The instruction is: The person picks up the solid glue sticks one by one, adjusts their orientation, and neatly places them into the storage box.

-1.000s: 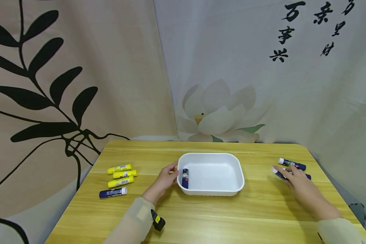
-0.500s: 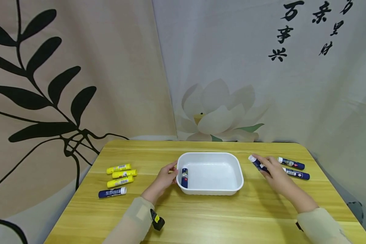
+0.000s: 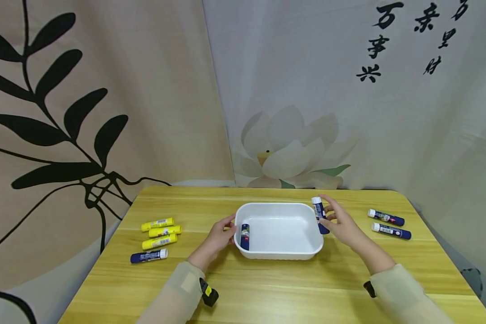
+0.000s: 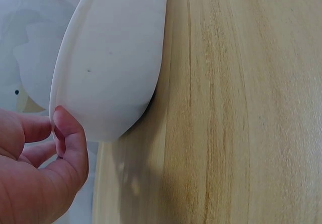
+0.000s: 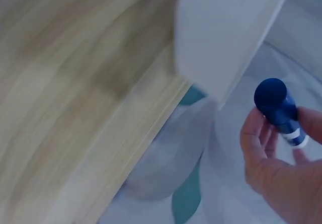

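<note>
The right hand (image 3: 340, 225) holds a dark blue tube (image 3: 318, 208) between thumb and fingers, spaced just enough to grip it, with the white cap pointing up and away and the body leaning. The tube is at the right end of a white tub (image 3: 281, 231), overlapping its rim in the head view; in the right wrist view a gap shows between the two. The left hand (image 3: 218, 235) pinches the tub's rim at the opposite end, its thumb and fingers nearly closed about the thin edge. Inside the tub, by the left wall, lies a second blue tube (image 3: 245, 237). The tub stands on a wood-grain surface (image 3: 283, 292). To its left lie three yellow tubes (image 3: 159, 241) in a loose row, with a white-capped blue tube (image 3: 149, 256) nearer the person; well to its right, two more blue tubes (image 3: 391, 231) lie side by side.
</note>
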Demonstrator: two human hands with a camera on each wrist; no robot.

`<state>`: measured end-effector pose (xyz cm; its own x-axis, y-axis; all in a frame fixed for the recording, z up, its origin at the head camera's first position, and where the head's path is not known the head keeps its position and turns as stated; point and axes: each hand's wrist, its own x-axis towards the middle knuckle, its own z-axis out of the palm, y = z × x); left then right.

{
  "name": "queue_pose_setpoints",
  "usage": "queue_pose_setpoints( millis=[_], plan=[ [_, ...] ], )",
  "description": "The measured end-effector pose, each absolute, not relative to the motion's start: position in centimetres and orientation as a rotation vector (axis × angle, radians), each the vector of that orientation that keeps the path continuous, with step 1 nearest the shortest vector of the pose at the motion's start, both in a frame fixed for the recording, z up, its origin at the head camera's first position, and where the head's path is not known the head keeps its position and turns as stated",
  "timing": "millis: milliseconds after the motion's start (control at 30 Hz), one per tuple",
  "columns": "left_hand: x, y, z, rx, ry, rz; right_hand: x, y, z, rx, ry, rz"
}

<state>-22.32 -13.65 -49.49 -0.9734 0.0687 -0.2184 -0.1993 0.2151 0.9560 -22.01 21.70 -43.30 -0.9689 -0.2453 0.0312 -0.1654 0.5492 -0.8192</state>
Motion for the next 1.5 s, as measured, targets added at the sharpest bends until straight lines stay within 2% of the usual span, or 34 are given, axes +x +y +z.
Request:
queue_pose_setpoints(
  millis=[200, 400, 1000, 1500],
  plan=[
    [-22.2, -13.5, -49.4, -0.136, 2.267, 1.852, -22.4, 18.9, -42.8, -0.073, 2.331, -1.611],
    [-22.1, -13.5, -49.3, -0.126, 2.273, 1.853, -22.5, 16.2, -43.1, 0.056, 2.145, -1.684],
    [-22.1, -13.5, -49.2, -0.123, 2.281, 1.839, -23.1, 8.0, -46.6, 0.09, 2.182, -1.514],
    [-22.2, -13.4, -49.4, -0.087, 2.264, 1.898, -23.9, 4.1, -47.7, 0.049, 2.352, -1.288]
  ],
)
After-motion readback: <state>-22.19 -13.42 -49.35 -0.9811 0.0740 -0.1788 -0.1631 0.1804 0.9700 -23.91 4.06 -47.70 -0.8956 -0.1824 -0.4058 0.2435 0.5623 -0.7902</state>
